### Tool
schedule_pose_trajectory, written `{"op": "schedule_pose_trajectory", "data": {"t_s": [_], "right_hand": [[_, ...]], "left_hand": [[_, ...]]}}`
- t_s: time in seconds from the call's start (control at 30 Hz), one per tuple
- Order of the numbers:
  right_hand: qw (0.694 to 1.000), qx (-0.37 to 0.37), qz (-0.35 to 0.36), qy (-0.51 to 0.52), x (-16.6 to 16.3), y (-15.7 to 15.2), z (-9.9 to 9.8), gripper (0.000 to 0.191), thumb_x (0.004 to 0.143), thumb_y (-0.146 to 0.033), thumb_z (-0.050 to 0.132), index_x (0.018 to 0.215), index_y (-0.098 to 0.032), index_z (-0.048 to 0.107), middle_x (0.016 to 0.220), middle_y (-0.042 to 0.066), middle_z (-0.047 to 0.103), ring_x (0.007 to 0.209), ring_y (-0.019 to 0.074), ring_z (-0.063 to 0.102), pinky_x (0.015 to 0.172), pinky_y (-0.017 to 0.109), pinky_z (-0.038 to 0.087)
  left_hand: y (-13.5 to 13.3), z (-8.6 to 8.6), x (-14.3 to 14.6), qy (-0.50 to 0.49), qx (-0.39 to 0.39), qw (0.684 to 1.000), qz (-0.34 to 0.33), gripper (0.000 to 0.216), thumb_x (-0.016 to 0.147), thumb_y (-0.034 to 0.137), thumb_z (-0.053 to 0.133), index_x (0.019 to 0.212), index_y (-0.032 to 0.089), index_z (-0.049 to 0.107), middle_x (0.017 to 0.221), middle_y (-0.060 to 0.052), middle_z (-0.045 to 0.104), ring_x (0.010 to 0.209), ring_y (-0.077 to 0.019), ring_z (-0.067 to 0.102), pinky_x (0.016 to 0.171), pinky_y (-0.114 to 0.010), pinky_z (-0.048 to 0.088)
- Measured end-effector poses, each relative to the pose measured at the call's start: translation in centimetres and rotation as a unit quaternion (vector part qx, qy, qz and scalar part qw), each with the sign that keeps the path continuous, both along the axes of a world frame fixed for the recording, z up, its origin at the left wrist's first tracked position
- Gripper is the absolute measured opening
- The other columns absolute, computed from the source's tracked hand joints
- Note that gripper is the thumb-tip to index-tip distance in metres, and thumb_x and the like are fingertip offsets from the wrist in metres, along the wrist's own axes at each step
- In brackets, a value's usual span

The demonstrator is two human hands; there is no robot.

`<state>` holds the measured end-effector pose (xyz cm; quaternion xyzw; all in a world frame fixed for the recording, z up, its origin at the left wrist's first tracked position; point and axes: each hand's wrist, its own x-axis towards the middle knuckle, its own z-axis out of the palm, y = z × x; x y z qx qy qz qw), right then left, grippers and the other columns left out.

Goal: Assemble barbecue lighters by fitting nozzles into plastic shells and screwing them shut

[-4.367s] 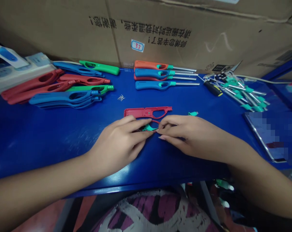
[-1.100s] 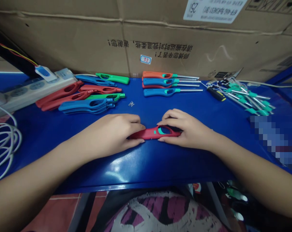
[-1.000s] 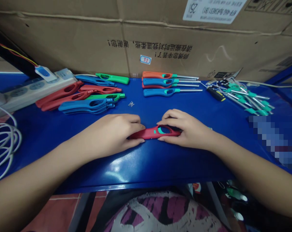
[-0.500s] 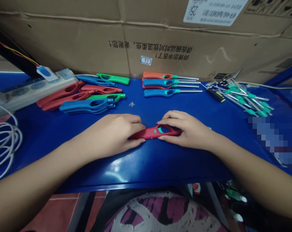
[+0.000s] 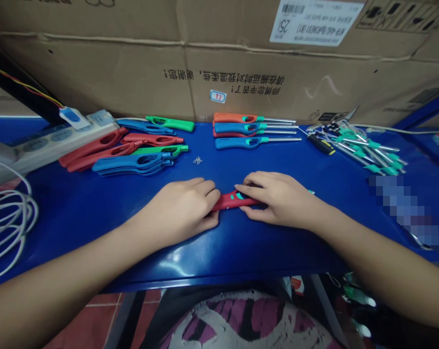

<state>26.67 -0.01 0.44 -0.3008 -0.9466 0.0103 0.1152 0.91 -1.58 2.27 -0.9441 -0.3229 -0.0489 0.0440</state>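
A red lighter (image 5: 227, 200) with a teal trigger lies crosswise between my two hands, low over the blue table. My left hand (image 5: 188, 206) is closed round its handle end, covering that end. The fingers of my right hand (image 5: 277, 198) grip it around the trigger opening, and its front end is hidden under them. A small teal tip shows just beyond my right wrist. Behind my hands, a little pile of small screws (image 5: 198, 160) rests on the table.
At the left lie red, green and blue lighter shells (image 5: 132, 162) beside a power strip (image 5: 59, 135) and a coiled white cable (image 5: 11, 228). Lighters with metal tubes (image 5: 257, 142) lie at the back, before a cardboard box (image 5: 132, 77). Rightward are a screwdriver (image 5: 321, 144) and metal tubes with teal parts (image 5: 372, 150).
My left hand has slid right along the handle and its fingers have curled in more. The right hand keeps its grip over the trigger opening. The camera view has shifted slightly.
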Motion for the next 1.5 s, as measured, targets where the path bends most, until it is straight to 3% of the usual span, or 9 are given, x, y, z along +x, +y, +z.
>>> {"op": "schedule_pose_trajectory", "data": {"t_s": [0.23, 0.4, 0.73, 1.03, 1.33, 1.5], "right_hand": [[0.998, -0.025, 0.010, 0.050, 0.5, 0.3, 0.1, 0.030, 0.102, -0.033, 0.051, 0.111, -0.014, 0.073, 0.106, 0.010, 0.074, 0.096, 0.0216, 0.070, 0.081, 0.033, 0.053], [0.998, 0.022, 0.015, 0.057, 0.7, 0.2, 0.0, 0.031, 0.104, -0.035, 0.050, 0.103, -0.016, 0.074, 0.098, 0.007, 0.076, 0.090, 0.0201, 0.071, 0.076, 0.032, 0.051], [0.996, 0.050, -0.024, 0.071, 1.2, 0.7, 1.2, 0.027, 0.103, -0.034, 0.051, 0.104, -0.016, 0.072, 0.100, 0.005, 0.076, 0.090, 0.0196, 0.071, 0.074, 0.032, 0.050], [0.995, 0.056, -0.021, 0.075, 1.6, 0.9, 1.4, 0.028, 0.103, -0.034, 0.052, 0.102, -0.015, 0.073, 0.097, 0.005, 0.076, 0.088, 0.0197, 0.070, 0.075, 0.032, 0.051], [0.991, 0.100, -0.032, 0.078, 2.0, 1.1, 1.6, 0.025, 0.102, -0.032, 0.055, 0.107, -0.015, 0.072, 0.103, 0.006, 0.077, 0.091, 0.0210, 0.072, 0.073, 0.032, 0.051], [0.994, 0.045, -0.048, 0.085, 2.4, 1.4, 2.1, 0.024, 0.100, -0.038, 0.059, 0.101, -0.017, 0.072, 0.098, 0.005, 0.076, 0.089, 0.0190, 0.070, 0.074, 0.029, 0.050]], "left_hand": [[0.8, -0.8, -0.2, -0.057, 0.007, 0.998, -0.003, 0.028, 0.104, 0.034, 0.048, 0.104, 0.014, 0.068, 0.089, -0.006, 0.068, 0.083, -0.0224, 0.066, 0.070, -0.033, 0.050], [0.8, -0.9, -0.2, -0.097, -0.007, 0.995, -0.017, 0.030, 0.106, 0.033, 0.044, 0.104, 0.013, 0.067, 0.090, -0.006, 0.068, 0.083, -0.0217, 0.065, 0.072, -0.032, 0.051], [2.1, -0.8, -1.0, -0.234, -0.001, 0.972, -0.026, 0.032, 0.098, 0.041, 0.064, 0.110, 0.013, 0.071, 0.098, -0.007, 0.074, 0.089, -0.0201, 0.069, 0.081, -0.031, 0.055], [2.1, -0.7, -1.0, -0.254, 0.011, 0.965, -0.061, 0.024, 0.099, 0.031, 0.063, 0.109, 0.010, 0.069, 0.098, -0.010, 0.075, 0.086, -0.0200, 0.070, 0.082, -0.031, 0.055], [2.6, -1.0, -1.2, -0.290, 0.001, 0.955, -0.056, 0.029, 0.095, 0.034, 0.069, 0.115, 0.013, 0.069, 0.101, -0.009, 0.076, 0.090, -0.0188, 0.071, 0.086, -0.030, 0.056], [2.7, -0.9, -1.4, -0.301, 0.014, 0.952, -0.054, 0.020, 0.098, 0.027, 0.064, 0.112, 0.014, 0.068, 0.100, -0.009, 0.076, 0.093, -0.0195, 0.071, 0.085, -0.030, 0.056]]}}
